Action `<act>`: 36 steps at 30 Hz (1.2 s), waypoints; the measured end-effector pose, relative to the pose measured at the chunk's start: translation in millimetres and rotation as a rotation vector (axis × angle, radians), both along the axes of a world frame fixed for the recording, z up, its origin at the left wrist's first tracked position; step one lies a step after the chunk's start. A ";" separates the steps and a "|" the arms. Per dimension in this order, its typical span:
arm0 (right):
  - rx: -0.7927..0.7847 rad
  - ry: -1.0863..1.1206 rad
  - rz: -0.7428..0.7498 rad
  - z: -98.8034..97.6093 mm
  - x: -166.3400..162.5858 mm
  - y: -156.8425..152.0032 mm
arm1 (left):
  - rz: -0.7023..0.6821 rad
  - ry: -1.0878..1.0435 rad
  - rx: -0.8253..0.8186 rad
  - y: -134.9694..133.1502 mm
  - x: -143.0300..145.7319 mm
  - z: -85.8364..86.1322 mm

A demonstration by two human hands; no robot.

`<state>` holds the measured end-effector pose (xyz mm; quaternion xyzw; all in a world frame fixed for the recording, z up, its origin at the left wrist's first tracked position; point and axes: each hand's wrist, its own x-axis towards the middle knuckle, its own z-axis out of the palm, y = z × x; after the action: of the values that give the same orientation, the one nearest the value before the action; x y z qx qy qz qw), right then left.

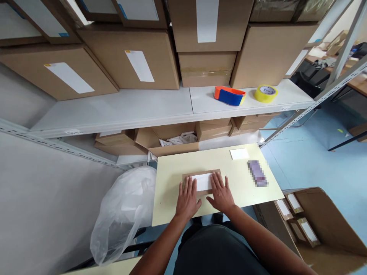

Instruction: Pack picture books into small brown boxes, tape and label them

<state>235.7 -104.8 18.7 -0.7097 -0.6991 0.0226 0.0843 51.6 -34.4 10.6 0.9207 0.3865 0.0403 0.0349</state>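
Shelf rack (120, 109): spanning the upper frame, bearing large cartons (160, 57); showing smooth pale shelving and square-edged brown cardboard.
Tabletop (164, 204): lying across the centre, possibly letting the brown box skid under lopsided pressure; looking smooth, hard and pale yellow.
Open carton (338, 225): gaping at lower right, containing small boxes (298, 231); showing stiff brown walls.
Plastic bag (124, 214): bulging at lower left beside the tabletop, possibly snagging on the corner if being brushed; looking thin, crinkled and translucent.
Brown box (202, 192): lying flat on the tabletop, just below the frame's middle, possibly denting from heavy pressing; showing a low oblong of plain cardboard.
Left hand (186, 200): resting on the box's left end, extending straight fingers, gripping nothing; possibly dragging the label sideways through an uneven push.
Right hand (222, 196): resting on the right end, fanning straight fingers, spreading the thumb clear, gripping nothing.
Band (231, 99): curving on the shelf at upper right; looking flexible, orange and blue.
Tape roll (264, 99): lying beside the band; showing a glossy yellow ring.
Pixelated item (257, 173): lying right of centre; appearing too blurred for identifying.
White label (202, 182): covering the box top between both hands, possibly creasing or skewing from unequal pressing; looking matte and papery.
White card (239, 154): lying near the tabletop's far edge.
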 end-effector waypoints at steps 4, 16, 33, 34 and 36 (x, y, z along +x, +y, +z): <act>-0.033 -0.007 0.174 -1.4 -14.0 8.2 | -0.084 -0.008 0.011 -1.7 10.4 -2.8; -0.042 -0.015 0.066 -1.2 4.2 2.9 | -0.044 -0.005 -0.004 2.1 16.7 4.4; 0.014 0.259 -0.080 -16.3 25.3 -16.4 | 0.241 -0.354 -0.097 15.4 -7.5 -2.0; 0.040 0.295 -0.120 -19.1 26.0 -17.0 | 0.341 -0.406 -0.151 18.5 -7.5 -3.7; 0.091 0.350 -0.244 -27.7 26.8 -17.2 | 0.526 -0.471 -0.308 23.7 -8.5 -7.2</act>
<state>262.5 -122.0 -9.0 -0.7699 -0.5828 0.1036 0.2383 43.1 -10.7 3.4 0.7396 0.5925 0.1997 0.2491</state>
